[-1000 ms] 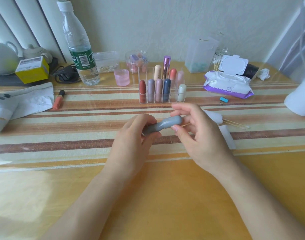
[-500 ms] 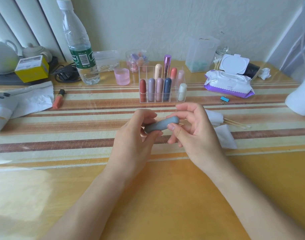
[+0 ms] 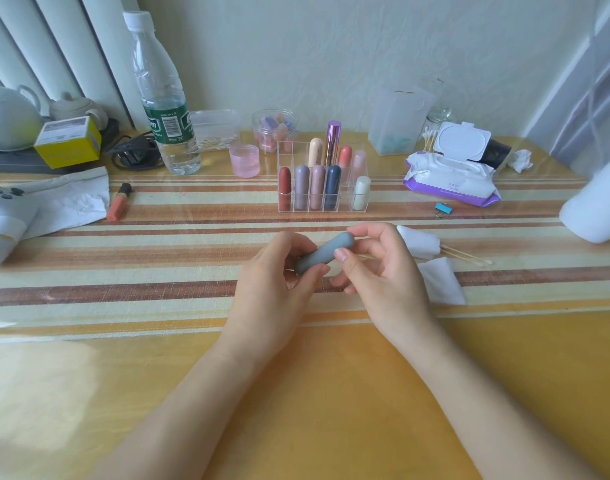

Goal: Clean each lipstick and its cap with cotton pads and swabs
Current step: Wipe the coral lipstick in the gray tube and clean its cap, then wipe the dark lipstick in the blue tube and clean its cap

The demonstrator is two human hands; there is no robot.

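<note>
As both hands are meeting above the striped surface [image 3: 158, 271], grey lipstick [image 3: 322, 253]: is sitting tilted between them, lower end to the left, upper end to the right, lifted just off the cloth.
Left hand [image 3: 275, 282]: is wrapping its grip around the lower end, fingers curling over the tube and the thumb pressing from the near side.
Right hand [image 3: 383, 271]: is pinching the upper end, thumb on the near side and index finger over the rounded tip; the other fingers are hanging loosely curled.
Tube state: is looking closed, 1 smooth rounded capsule.
Clear organiser [image 3: 345, 202]: is standing behind the hands, holding 9 upright lipsticks, 5 in the front row and 4 behind.
Cotton pads: 1 folded pad [image 3: 417, 242] is lying just right of the right hand, and 1 flat pad [image 3: 442, 282] is lying nearer the camera.
Cotton swabs [image 3: 466, 256]: are lying on the cloth, poking out from under the folded pad toward the right.
Wet wipes pack [image 3: 449, 178]: is sitting at the back right with its lid flipped up.
Orange tube [image 3: 119, 202]: is lying alone at the left, well apart from the organiser.
Water bottle [image 3: 165, 109]: is standing at the back left.
</note>
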